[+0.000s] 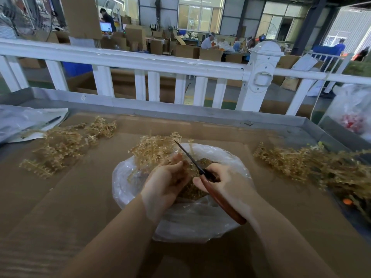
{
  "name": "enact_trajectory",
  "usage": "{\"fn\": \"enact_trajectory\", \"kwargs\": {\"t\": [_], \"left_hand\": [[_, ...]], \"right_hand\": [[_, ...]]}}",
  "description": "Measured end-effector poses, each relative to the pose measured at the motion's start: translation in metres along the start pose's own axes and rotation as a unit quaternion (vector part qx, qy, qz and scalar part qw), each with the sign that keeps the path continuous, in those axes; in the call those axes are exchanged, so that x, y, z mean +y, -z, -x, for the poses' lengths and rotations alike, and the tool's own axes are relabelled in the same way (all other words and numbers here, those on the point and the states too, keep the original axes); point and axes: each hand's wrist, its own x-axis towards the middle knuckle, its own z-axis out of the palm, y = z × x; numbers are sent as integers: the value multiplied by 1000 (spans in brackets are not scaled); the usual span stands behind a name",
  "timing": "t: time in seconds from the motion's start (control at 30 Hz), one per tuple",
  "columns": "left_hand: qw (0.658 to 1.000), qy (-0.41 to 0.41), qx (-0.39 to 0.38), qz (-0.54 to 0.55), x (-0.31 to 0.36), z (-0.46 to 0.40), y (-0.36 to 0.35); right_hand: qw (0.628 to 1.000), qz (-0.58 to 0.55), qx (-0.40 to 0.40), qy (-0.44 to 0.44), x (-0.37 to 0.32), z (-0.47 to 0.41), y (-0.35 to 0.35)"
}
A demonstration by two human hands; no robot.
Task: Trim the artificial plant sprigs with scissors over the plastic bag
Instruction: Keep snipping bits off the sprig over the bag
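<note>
My left hand [166,180] grips a bunch of tan artificial plant sprigs [152,150] above a clear plastic bag [192,223] that lies open on the cardboard-covered table. My right hand [222,182] holds scissors [217,194] with reddish-brown handles; their dark blades look closed and point up-left toward the sprigs. Brown trimmings [195,190] lie inside the bag under both hands.
One pile of tan sprigs [64,145] lies on the left of the cardboard [80,197], another pile [313,163] on the right. A plastic sheet with a pen [50,121] sits far left. A white fence [140,63] runs behind the table. A bag [353,111] stands at right.
</note>
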Motion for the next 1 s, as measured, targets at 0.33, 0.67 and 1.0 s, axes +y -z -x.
{"fn": "enact_trajectory", "kwargs": {"t": [0.33, 0.67, 1.0], "left_hand": [[999, -17, 43, -26, 3, -4, 0], [999, -16, 35, -12, 4, -4, 0], [999, 5, 21, 35, 7, 1, -4]], "right_hand": [[998, -60, 9, -9, 0, 2, 0], [994, -95, 5, -49, 4, 3, -5], [998, -57, 2, -28, 8, 6, -4]]}}
